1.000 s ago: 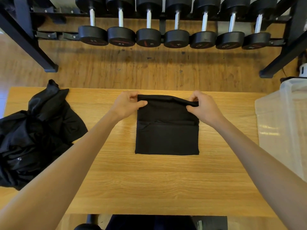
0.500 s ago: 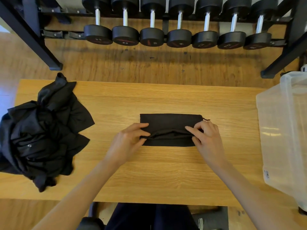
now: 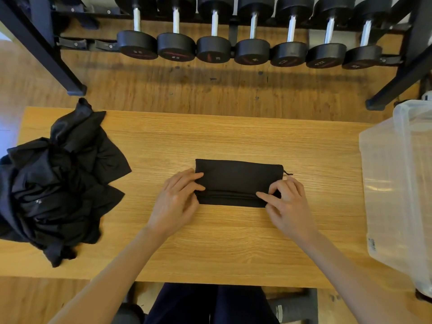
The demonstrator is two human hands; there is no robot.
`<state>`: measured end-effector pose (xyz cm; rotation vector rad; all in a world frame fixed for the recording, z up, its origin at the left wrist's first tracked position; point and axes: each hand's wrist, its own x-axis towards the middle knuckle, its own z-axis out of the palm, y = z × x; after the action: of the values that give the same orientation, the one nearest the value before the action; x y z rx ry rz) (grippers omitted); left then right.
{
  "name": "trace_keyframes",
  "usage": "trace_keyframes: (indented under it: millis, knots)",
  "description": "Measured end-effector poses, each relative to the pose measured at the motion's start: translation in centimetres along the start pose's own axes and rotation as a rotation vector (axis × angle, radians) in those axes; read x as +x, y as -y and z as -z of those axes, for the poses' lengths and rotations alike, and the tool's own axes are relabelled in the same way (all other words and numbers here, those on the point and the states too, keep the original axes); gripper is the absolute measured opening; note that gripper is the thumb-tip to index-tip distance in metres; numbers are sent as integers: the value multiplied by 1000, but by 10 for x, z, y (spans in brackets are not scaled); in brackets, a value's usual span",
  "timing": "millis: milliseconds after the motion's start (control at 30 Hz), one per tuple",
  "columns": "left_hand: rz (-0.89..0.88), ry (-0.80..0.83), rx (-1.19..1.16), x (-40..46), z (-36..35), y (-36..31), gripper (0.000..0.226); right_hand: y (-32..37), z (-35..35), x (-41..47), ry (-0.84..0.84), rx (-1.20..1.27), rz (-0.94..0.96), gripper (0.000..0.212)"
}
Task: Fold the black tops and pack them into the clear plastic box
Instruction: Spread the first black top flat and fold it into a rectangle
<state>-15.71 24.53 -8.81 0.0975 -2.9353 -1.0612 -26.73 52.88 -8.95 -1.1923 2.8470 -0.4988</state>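
A black top [image 3: 238, 177], folded into a narrow rectangle, lies flat in the middle of the wooden table [image 3: 233, 244]. My left hand [image 3: 177, 202] pinches its left end at the fold line between thumb and fingers. My right hand [image 3: 288, 204] pinches the right end of the same near edge, its index finger lying along the seam. A loose thread sticks out at the top's far right corner. An unfolded heap of black tops [image 3: 58, 183] sits on the table's left end. The clear plastic box [image 3: 397, 188] stands at the right end; I see nothing dark inside it.
Beyond the table's far edge a black rack [image 3: 397, 73] holds a row of several dumbbells [image 3: 252, 51] over the wooden floor. My dark-trousered legs show under the near edge.
Both hands drew the top's far edge toward me and laid it on the near edge, halving the rectangle. The hands have hardly shifted in the last half second.
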Motion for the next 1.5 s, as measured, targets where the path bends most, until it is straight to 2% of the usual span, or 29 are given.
trace_keyframes:
  millis: [133, 233, 300, 400, 600, 867, 967, 1067, 1333, 1400, 1500]
  knots:
    - [-54, -18, 81, 10, -5, -24, 40, 18, 7, 15, -88, 123, -42, 37]
    - [-76, 100, 242, 18, -24, -37, 47, 33, 0, 33, 15, 68, -62, 46]
    - [-34, 150, 359, 23, -32, -34, 51, 37, -11, 38, 97, -13, -142, 48]
    - [32, 190, 396, 26, -33, -21, 55, 37, -24, 36, 184, -100, -236, 52]
    - [19, 237, 448, 24, -33, -8, 58, 38, -35, 21, 223, -135, -297, 60]
    - [-49, 229, 497, 22, -33, -11, 62, 39, -26, 21, 218, -126, -282, 62]
    - [-94, 265, 547, 17, -38, -11, 70, 48, -24, 31, 192, -130, -221, 59]
    - [-117, 286, 588, 13, -40, -5, 70, 48, -28, 34, 229, -154, -206, 58]
    - [-102, 308, 506, 11, -31, -10, 63, 45, -36, 13, 275, -139, -247, 61]
    - [-56, 228, 324, 12, -23, -17, 55, 46, -30, 16, 246, -86, -237, 59]
    - [121, 16, 96, 21, -10, -24, 50, 39, -15, 24, 102, 68, -315, 55]
